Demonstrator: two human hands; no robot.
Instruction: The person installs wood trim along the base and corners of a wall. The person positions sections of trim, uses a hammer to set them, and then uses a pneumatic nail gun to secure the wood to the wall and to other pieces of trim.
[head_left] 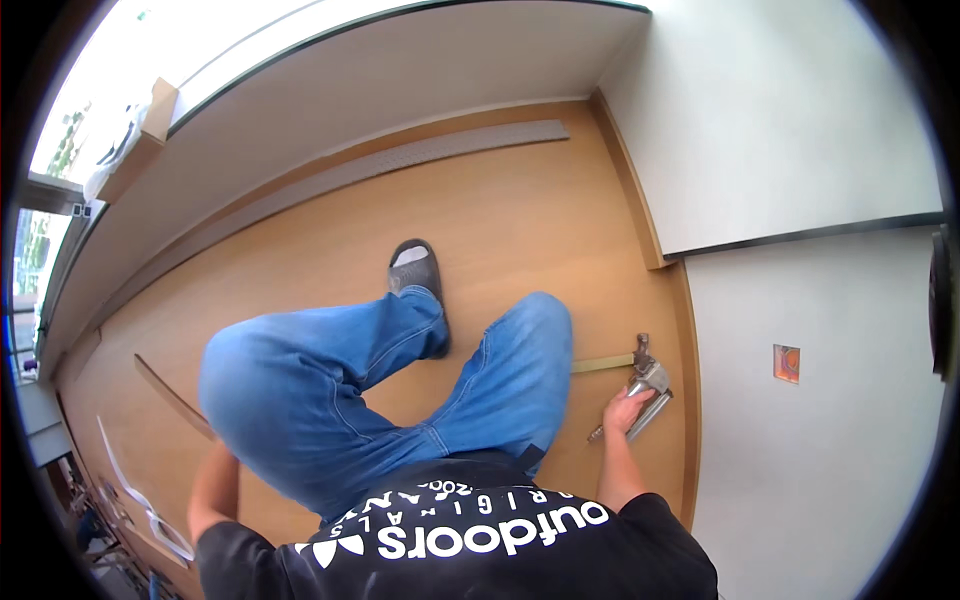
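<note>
My right hand is closed round the handle of a silver nail gun, low over the floor near the right wall. Just beyond the gun's head lies a hammer, its pale handle running left under my bent right knee. On the other side, my left forearm reaches down past my left knee, and the leg hides the fingers. A long thin brown wooden strip sticks out from behind that knee, close to the hidden left hand; whether the hand holds it does not show.
Brown skirting edges the right wall, which has an orange socket box. A long grey strip lies along the far wall. A cardboard box rests on the sill. White strips lie at left. My sandalled foot stands ahead.
</note>
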